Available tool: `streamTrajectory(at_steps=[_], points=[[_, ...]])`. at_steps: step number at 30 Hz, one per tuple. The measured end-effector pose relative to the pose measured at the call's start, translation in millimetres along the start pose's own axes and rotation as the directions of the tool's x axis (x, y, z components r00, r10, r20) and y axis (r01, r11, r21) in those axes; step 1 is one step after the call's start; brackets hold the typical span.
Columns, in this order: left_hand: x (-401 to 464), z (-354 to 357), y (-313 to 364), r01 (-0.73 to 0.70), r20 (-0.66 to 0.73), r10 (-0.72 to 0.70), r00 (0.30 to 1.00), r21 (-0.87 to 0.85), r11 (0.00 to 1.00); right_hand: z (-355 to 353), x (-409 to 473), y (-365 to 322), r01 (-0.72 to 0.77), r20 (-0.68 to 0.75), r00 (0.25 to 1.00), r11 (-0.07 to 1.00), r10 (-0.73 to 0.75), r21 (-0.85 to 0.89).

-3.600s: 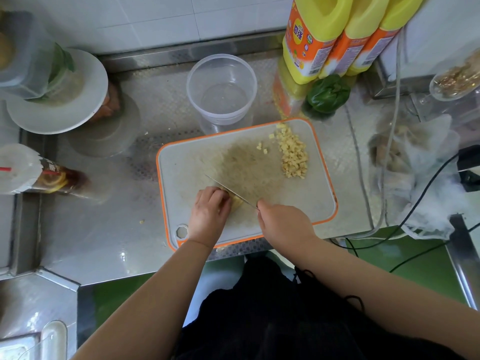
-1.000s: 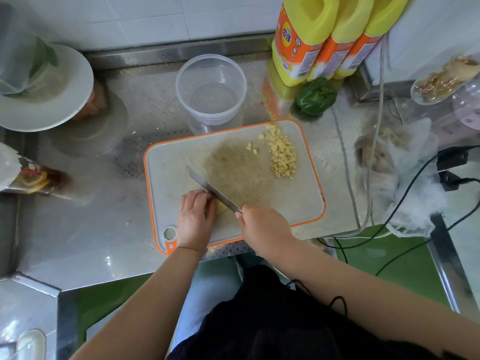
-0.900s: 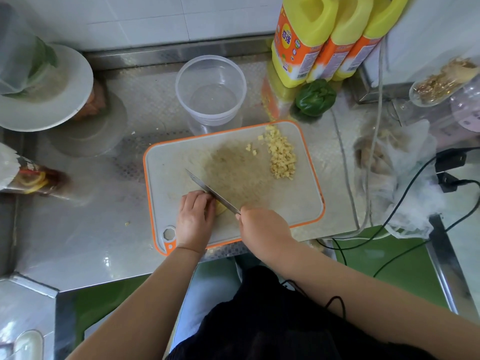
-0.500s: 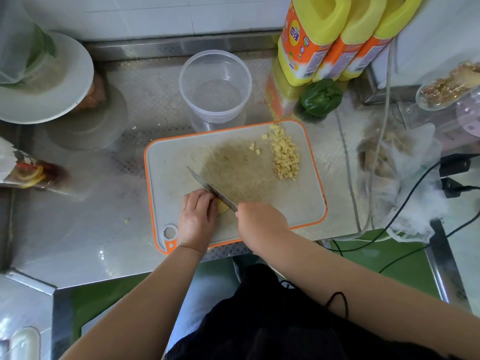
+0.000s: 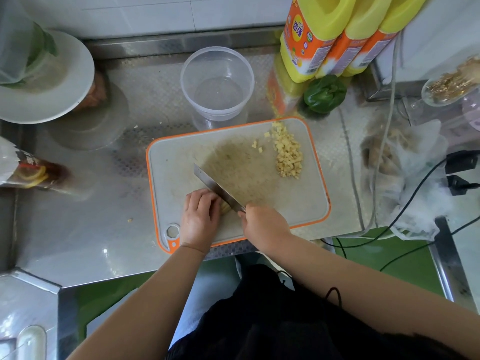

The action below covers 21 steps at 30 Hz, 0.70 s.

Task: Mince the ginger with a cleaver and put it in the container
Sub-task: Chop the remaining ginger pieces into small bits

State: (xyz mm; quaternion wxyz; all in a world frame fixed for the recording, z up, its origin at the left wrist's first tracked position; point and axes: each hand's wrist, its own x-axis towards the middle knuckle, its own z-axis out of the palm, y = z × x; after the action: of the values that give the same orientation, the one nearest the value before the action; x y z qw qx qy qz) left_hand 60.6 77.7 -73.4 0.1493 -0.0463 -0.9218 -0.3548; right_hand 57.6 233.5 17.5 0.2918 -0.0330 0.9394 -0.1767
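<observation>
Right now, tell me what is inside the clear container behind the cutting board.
The clear container looks empty: its bare bottom shows through, with no ginger in it. The diced ginger lies on the cutting board. The counter under the container is blurred by its base.

I see a pale yellow ginger piece near the board's front edge, touching the steel cleaver blade, which slants across it. Diced ginger lies heaped far right. The clear round container stands upright just behind.

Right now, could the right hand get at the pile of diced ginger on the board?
Probably yes: bare cutting board lies between the right hand and the diced ginger, nothing standing in between, though that hand grips the cleaver.
</observation>
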Motion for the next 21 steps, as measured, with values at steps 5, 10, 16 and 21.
streamTrajectory(at_steps=[5,10,16,21], points=[[-3.3,-4.2,1.0,0.010,-0.018,-0.010,1.000,-0.010,1.000,-2.2,1.9,2.1,0.027,-0.028,0.999,1.000,-0.027,-0.014],[-4.6,-2.5,-1.0,0.004,-0.009,-0.004,1.000,0.018,1.000,-6.2,-5.3,-1.8,0.038,-0.050,0.998,0.999,-0.040,-0.037],[-4.4,2.9,-3.4,0.006,-0.002,-0.006,1.000,0.056,0.998,-15.4,-11.9,-11.0,0.060,-0.046,0.997,0.997,-0.063,-0.053],[-4.6,6.2,-4.5,-0.007,-0.003,0.007,1.000,0.069,0.998,-14.4,-9.9,-16.3,0.020,-0.006,1.000,0.996,-0.020,-0.090]])
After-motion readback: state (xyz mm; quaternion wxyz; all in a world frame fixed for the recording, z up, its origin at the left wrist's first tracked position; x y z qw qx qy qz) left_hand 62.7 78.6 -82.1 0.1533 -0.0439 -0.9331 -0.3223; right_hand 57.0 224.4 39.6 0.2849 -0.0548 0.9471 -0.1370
